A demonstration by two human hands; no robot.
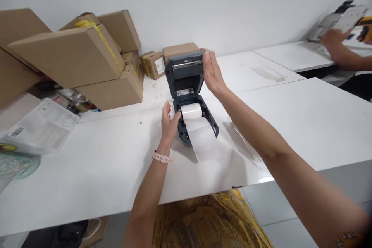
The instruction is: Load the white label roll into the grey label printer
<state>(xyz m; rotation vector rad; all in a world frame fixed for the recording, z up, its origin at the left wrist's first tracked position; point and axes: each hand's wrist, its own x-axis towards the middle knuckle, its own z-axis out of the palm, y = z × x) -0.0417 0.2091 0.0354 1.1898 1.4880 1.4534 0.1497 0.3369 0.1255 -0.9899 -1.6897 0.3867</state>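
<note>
Left hand (170,123) low and loosely curved, right hand (213,70) higher and farther forward.

Printer (192,97) on table (116,178), paper roll (191,111) inside, loose end (203,139) out front. Left hand (169,122) at printer's left, right hand (213,73) at lid's (184,75) right edge. Box stack (87,66) behind-left, carton (178,49) behind. Co-worker's hand (333,39) far right.
</note>
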